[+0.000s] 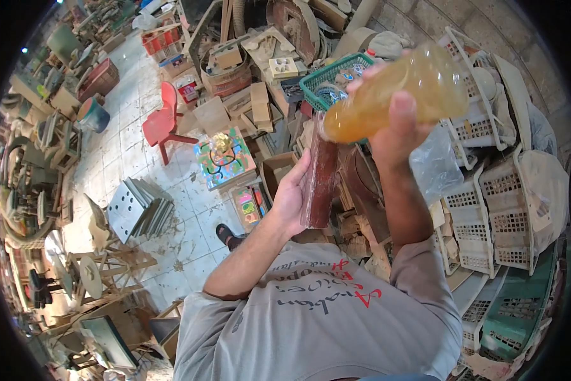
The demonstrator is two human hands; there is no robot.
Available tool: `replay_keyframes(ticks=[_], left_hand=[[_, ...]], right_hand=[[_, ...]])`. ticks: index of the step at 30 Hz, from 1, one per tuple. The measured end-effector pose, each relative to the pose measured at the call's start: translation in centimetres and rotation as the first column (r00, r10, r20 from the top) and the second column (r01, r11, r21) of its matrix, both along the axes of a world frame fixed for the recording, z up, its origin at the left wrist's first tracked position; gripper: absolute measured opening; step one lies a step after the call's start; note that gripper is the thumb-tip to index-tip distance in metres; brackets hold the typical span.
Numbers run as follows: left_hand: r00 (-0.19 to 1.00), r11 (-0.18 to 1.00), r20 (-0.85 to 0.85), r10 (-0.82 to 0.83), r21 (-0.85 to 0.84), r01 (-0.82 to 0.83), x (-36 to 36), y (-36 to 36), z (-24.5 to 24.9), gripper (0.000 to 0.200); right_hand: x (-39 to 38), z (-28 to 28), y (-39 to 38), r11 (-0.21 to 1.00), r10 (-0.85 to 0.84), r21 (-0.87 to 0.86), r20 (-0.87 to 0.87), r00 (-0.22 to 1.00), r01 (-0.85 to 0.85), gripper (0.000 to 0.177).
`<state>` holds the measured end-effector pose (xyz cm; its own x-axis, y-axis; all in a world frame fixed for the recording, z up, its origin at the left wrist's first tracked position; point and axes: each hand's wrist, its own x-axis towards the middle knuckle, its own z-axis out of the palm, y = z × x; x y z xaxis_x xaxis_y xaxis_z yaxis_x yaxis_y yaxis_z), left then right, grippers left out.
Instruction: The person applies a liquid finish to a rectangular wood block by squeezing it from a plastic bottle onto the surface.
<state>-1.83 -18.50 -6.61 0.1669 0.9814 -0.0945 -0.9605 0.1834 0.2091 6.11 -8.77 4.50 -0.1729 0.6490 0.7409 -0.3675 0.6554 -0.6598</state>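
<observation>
My left hand [293, 195] is closed around a long reddish-brown block [322, 181], which looks like painted or stained wood and stands roughly upright. In my right hand [396, 124] is a clear plastic bottle [419, 82] of amber-yellow liquid, tipped almost on its side. The bottle's mouth points left and down at the block's upper end, touching it or very close. Any liquid flowing out cannot be made out. Part of my right hand is hidden behind the bottle.
Behind the block sits a green basket [308, 89] with small blue-and-white pieces. White plastic crates [504, 232] are piled at the right. A red chair [161, 124], a colourful patterned box [209, 171] and stacked perforated boards [133, 206] stand on the dusty tiled floor at left.
</observation>
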Motion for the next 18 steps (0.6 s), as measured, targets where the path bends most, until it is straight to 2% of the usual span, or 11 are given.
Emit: replay_keyframes(ticks=[1, 2, 3, 4, 6, 7, 9, 13, 15, 18], left_hand=[[1.0, 1.0, -0.001, 0.006, 0.007, -0.006, -0.1, 0.2, 0.4, 0.041], [0.999, 0.998, -0.031, 0.033, -0.047, -0.035, -0.1, 0.2, 0.9, 0.041], [0.997, 0.992, -0.06, 0.055, -0.108, -0.061, 0.0, 0.1, 1.1, 0.041], [0.997, 0.992, -0.059, 0.054, -0.111, -0.06, -0.1, 0.0, 0.6, 0.041], [0.999, 1.0, 0.032, -0.01, -0.008, 0.01, -0.3, 0.1, -0.5, 0.042], [1.0, 0.998, -0.006, 0.003, -0.07, -0.004, -0.2, -0.1, 0.3, 0.043], [1.0, 0.999, -0.003, -0.01, -0.037, 0.01, 0.0, 0.0, 0.0, 0.044], [1.0, 1.0, -0.016, 0.009, -0.024, -0.009, -0.1, -0.1, -0.1, 0.045], [1.0, 1.0, -0.017, 0.02, -0.022, -0.02, -0.2, -0.1, -0.3, 0.045], [1.0, 0.998, -0.027, 0.01, -0.069, -0.012, -0.2, -0.2, -0.2, 0.045]], right_hand=[[0.3, -1.1, -0.1, 0.961, 0.277, 0.033, -0.077, 0.958, -0.275, 0.057], [0.4, -1.4, -0.8, 0.847, 0.531, 0.08, -0.14, 0.835, -0.525, 0.058], [0.5, -1.2, -2.2, 0.964, 0.216, 0.136, 0.089, 0.972, -0.227, 0.068], [0.5, -1.1, -2.2, 0.965, 0.216, 0.132, 0.09, 0.972, -0.226, 0.068], [0.8, -1.0, -2.1, 0.968, 0.196, 0.141, 0.085, 0.977, -0.206, 0.067], [0.9, -0.9, -1.3, 0.971, 0.186, 0.139, 0.084, 0.979, -0.197, 0.067], [0.9, -0.3, 1.3, 0.958, 0.284, 0.015, -0.213, 0.935, -0.288, 0.053], [1.1, -0.3, 1.9, 0.971, 0.235, 0.01, -0.222, 0.946, -0.239, 0.045], [1.2, -1.0, 0.9, 0.939, 0.313, 0.197, -0.15, 0.938, -0.282, 0.041], [1.3, -0.5, 1.4, 0.968, 0.247, 0.095, -0.211, 0.946, -0.232, 0.041]])
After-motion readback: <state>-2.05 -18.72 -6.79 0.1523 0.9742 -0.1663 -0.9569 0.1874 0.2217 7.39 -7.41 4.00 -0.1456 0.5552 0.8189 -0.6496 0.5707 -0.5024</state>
